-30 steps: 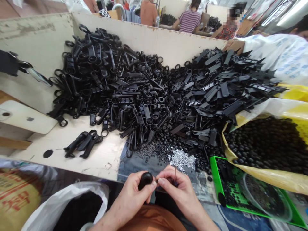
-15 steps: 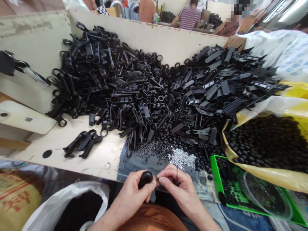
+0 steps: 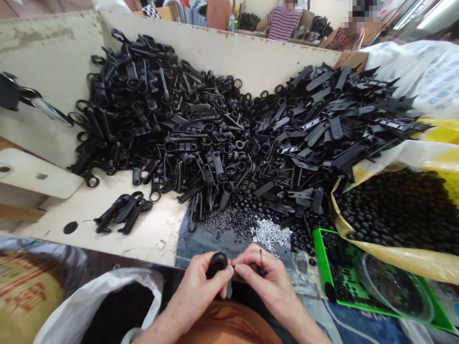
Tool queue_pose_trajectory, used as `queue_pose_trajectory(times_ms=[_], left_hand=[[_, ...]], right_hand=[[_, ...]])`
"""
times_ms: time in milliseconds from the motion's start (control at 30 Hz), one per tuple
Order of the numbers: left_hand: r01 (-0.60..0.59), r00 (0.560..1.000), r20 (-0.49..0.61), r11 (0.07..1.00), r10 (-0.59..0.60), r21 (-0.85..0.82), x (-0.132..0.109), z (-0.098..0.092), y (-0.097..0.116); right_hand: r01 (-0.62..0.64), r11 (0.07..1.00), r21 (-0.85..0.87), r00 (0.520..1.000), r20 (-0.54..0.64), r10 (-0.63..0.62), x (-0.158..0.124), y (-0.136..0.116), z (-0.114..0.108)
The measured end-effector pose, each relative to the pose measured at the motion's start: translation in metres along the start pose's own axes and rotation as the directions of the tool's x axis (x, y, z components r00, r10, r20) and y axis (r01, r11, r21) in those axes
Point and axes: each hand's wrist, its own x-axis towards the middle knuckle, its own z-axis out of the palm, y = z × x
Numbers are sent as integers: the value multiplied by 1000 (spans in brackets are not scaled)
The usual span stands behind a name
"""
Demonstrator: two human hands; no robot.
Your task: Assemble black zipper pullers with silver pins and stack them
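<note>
My left hand (image 3: 195, 282) is closed around a black plastic part with a round ring end (image 3: 217, 263); the rest of the part is hidden by the fingers. My right hand (image 3: 263, 277) is closed, with a thin dark rod (image 3: 261, 260) sticking up between its fingers. The thumb and forefinger meet the left thumb tip at the part, and whatever they pinch is too small to make out. Just beyond the hands lie a heap of small silver pins (image 3: 271, 234) and a scatter of tiny dark pieces (image 3: 219, 220) on a grey cloth (image 3: 215, 244).
Piled behind are black ringed handles (image 3: 158, 110) and flat black strips (image 3: 335, 129). Several handles (image 3: 125, 212) lie apart at left. On the right are a yellow bag of black beads (image 3: 398, 205) and a green tray (image 3: 322, 253). A white sack (image 3: 68, 306) stands lower left.
Both hands stay together in nearly the same place. The thin rod in my right hand tilts slightly leftward at its top; the view has shifted a little.
</note>
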Motion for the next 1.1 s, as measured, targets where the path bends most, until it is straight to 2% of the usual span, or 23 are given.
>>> queue_pose_trajectory(times_ms=[100,200,300,500,600,700,867,967,1100], left_hand=[[31,999,-40,997,-34,-72,3,4,-3],[69,995,-58,972,-84,-226,5,8,-4],[118,988,-45,901,-150,-417,7,13,-1],[270,949,64,692,-308,-670,9,20,8],[300,937,79,667,-340,-682,8,20,9],[312,939,113,666,-324,-677,5,18,11],[294,954,256,652,-155,-699,-3,8,14],[299,952,260,692,-165,-657,-8,0,12],[253,965,194,814,-175,-524,-5,-2,4]], right_hand=[[-51,998,34,998,-43,53,-2,5,5],[-70,996,61,988,-130,78,-2,7,9],[7,1000,-10,985,-173,-9,-2,5,10],[207,953,-220,965,-117,-236,-4,5,4],[219,935,-280,963,-92,-253,-4,7,1],[170,943,-286,973,-101,-206,-2,6,0],[26,993,-119,977,-206,-51,0,9,-5],[-22,1000,-1,966,-256,21,-1,12,-13],[-39,999,17,979,-202,41,-2,9,-17]])
